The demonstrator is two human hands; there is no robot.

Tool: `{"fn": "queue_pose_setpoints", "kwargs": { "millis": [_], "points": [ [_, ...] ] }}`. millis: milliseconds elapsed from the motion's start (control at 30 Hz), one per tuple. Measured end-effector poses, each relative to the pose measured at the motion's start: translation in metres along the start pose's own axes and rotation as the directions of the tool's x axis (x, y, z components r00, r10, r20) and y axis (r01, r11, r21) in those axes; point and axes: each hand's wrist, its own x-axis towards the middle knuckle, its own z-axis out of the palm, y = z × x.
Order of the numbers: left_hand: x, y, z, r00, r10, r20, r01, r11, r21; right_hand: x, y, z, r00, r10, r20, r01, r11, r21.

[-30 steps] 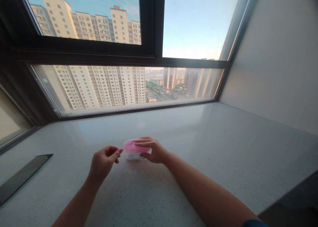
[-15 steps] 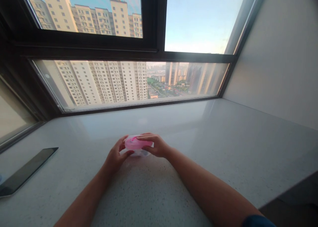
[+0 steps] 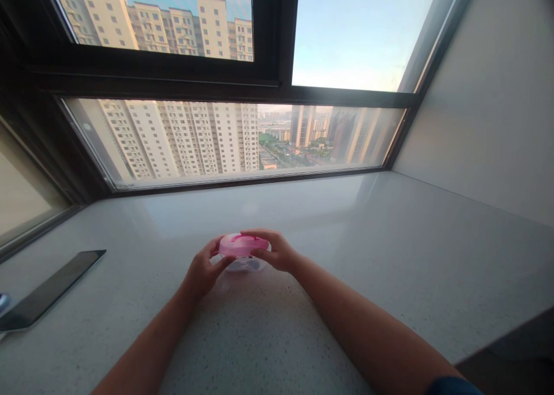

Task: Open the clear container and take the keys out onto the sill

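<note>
A small clear plastic container (image 3: 246, 264) stands on the pale speckled counter, with a pink lid (image 3: 242, 245) on top that carries a darker pink handle. My left hand (image 3: 208, 268) curls round the left side, its thumb at the front just under the lid's edge. From the right, my right hand (image 3: 273, 251) grips the lid, thumb on the near rim and fingers across the top. Whether the lid is pressed fully down cannot be told. What is inside the container is too small to make out.
A dark flat tablet-like device (image 3: 52, 291) lies on the counter (image 3: 346, 256) at the left, with a small round bluish object (image 3: 4, 303) at its far-left side. Dark-framed windows (image 3: 225, 181) border the back, and a white wall (image 3: 489, 112) rises at the right.
The pink lid has levelled from a tilt, and its handle shows more plainly. My right fingers have shifted back over its top. The view has moved slightly.
</note>
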Motion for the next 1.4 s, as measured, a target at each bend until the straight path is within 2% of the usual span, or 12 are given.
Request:
{"fn": "queue_pose_setpoints", "kwargs": {
  "millis": [300,467,600,733,833,933,1067,1233,1333,1367,1400],
  "points": [
    [-0.001,0.007,0.003,0.998,-0.052,-0.038,0.050,0.998,-0.036,0.001,0.006,0.002,1.000,-0.011,-0.018,0.012,0.995,0.096],
    [-0.001,0.008,0.003,0.999,-0.046,-0.012,0.045,0.998,-0.046,0.001,0.006,0.003,0.999,-0.002,-0.032,0.005,0.994,0.109],
    [0.000,0.003,0.002,0.998,-0.036,0.044,0.038,0.998,-0.049,0.003,0.010,0.007,0.988,0.070,-0.135,-0.058,0.994,0.091],
    [0.002,-0.004,0.000,0.997,-0.074,0.003,0.074,0.996,-0.051,0.012,0.023,0.012,0.924,0.239,-0.298,-0.167,0.954,0.248],
    [0.002,-0.006,0.001,0.994,-0.095,-0.045,0.093,0.995,-0.041,0.021,0.032,0.011,0.837,0.400,-0.373,-0.253,0.888,0.385],
    [0.001,-0.004,0.002,0.995,-0.094,-0.039,0.091,0.993,-0.071,0.026,0.040,0.009,0.759,0.508,-0.406,-0.334,0.840,0.427],
    [-0.001,0.000,0.003,0.996,-0.090,0.008,0.090,0.989,-0.116,0.022,0.052,0.008,0.725,0.566,-0.391,-0.449,0.820,0.355],
    [-0.002,0.001,0.002,0.996,-0.083,0.035,0.084,0.996,-0.034,0.011,0.054,0.004,0.708,0.575,-0.410,-0.506,0.818,0.274],
    [-0.002,0.001,0.001,0.996,-0.090,0.029,0.090,0.996,-0.002,0.007,0.040,-0.003,0.678,0.501,-0.538,-0.506,0.849,0.154],
    [-0.002,0.001,0.001,0.995,-0.093,0.025,0.092,0.996,0.017,0.005,0.035,-0.004,0.686,0.402,-0.607,-0.506,0.862,-0.001],
    [-0.002,0.001,0.001,0.995,-0.092,0.024,0.091,0.995,0.040,0.004,0.029,-0.005,0.711,0.325,-0.624,-0.501,0.856,-0.125]
  ]
}}
